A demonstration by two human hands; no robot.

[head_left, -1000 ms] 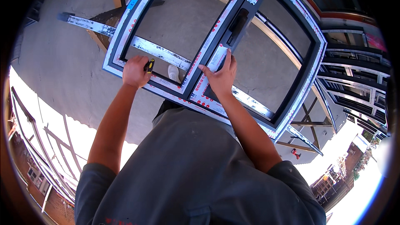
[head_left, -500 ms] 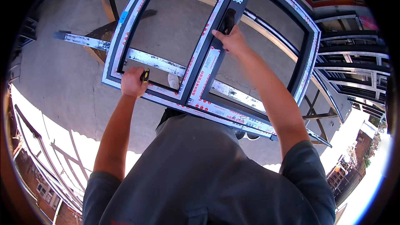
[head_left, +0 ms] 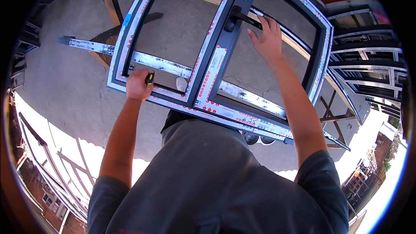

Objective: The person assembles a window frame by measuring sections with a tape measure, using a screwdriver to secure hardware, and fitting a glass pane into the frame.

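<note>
A dark window frame [head_left: 197, 73], its faces covered with white and red protective film, lies across supports before me. My left hand [head_left: 138, 85] is closed around a small black-and-yellow tool [head_left: 150, 78] and rests on the frame's near left corner; the tool's working end is hidden. On the sash [head_left: 225, 39] at the right sits a black window handle [head_left: 247, 18], its lever pointing right. My right hand [head_left: 268, 39] is at the lever's end, thumb and fingers apart; whether the fingertips touch it I cannot tell.
Film-covered bars [head_left: 162, 63] run beneath the frame on wooden supports [head_left: 112, 6]. More metal frames [head_left: 368, 56] are stacked at the right. Long pale bars [head_left: 47, 160] lie at the lower left. A person's shoes [head_left: 251, 138] show under the near edge.
The handle's lever has swung from along the sash to pointing right across the opening. My right hand has moved right and its fingers have spread; my left stays put.
</note>
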